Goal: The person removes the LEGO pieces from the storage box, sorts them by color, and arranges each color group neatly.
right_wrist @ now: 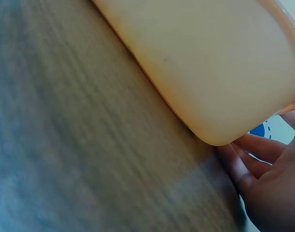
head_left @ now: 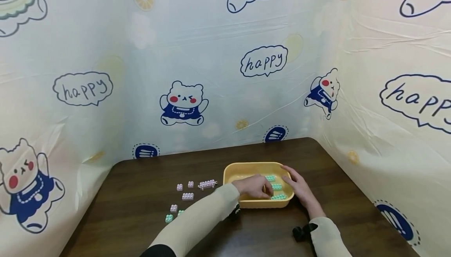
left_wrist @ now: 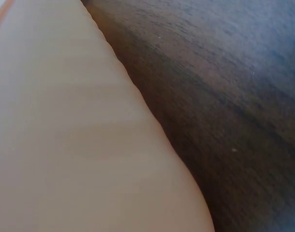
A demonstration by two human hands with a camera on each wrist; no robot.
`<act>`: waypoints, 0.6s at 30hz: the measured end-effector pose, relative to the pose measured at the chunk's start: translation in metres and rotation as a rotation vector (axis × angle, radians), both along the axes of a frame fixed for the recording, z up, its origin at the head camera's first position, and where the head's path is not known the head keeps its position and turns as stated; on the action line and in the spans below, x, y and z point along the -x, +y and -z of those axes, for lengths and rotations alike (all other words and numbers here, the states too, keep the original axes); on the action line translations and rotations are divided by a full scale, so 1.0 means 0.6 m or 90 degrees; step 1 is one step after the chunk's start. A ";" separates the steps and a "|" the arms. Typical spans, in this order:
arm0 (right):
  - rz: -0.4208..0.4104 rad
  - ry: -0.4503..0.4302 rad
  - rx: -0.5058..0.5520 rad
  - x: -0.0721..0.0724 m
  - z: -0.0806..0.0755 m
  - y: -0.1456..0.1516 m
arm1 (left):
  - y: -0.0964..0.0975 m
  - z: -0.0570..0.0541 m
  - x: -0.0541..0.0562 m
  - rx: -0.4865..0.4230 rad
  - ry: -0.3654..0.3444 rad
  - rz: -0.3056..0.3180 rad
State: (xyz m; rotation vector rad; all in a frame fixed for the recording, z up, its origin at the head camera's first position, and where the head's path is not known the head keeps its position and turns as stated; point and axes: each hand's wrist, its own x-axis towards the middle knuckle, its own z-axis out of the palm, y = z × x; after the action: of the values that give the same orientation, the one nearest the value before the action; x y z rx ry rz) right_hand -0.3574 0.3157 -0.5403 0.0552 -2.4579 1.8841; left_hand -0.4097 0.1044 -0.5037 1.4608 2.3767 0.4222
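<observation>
A yellow plastic bin (head_left: 230, 175) stands on the table and holds several mint-green toy building-block pieces (head_left: 276, 187). My left hand (head_left: 254, 186) reaches over its near left side, fingers bent downward by the left end of the nearest green piece (head_left: 279, 197). Whether the fingertips pinch that piece is hidden. At the bin's right end my right hand (head_left: 298, 184) holds the rim, thumb toward the inside. The right wrist view shows its fingers (right_wrist: 258, 147) against the outer corner of the bin. In the left wrist view a pale, blurred surface covers most of the picture and no fingers show.
Left of the bin lie several pink blocks (head_left: 188, 196), a longer pink assembly (head_left: 208, 184) with small protruding parts, and green blocks (head_left: 169, 218) partly behind the left sleeve. A printed curtain (head_left: 211, 53) encloses the dark wooden table (head_left: 141, 194) at back and sides.
</observation>
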 end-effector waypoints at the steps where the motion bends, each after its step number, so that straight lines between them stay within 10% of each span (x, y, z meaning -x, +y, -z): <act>1: 0.000 -0.001 -0.001 0.000 0.000 0.000 | 0.000 0.000 0.000 0.004 0.001 0.004; 18: 0.003 -0.007 -0.007 -0.001 -0.002 -0.002 | -0.004 -0.004 -0.003 0.025 0.012 0.023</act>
State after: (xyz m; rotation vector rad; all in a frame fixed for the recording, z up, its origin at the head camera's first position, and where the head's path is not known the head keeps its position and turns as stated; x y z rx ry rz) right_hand -0.3568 0.3144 -0.5389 0.0400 -2.4746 1.8739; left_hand -0.4079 0.1018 -0.5013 1.4939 2.3562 0.3530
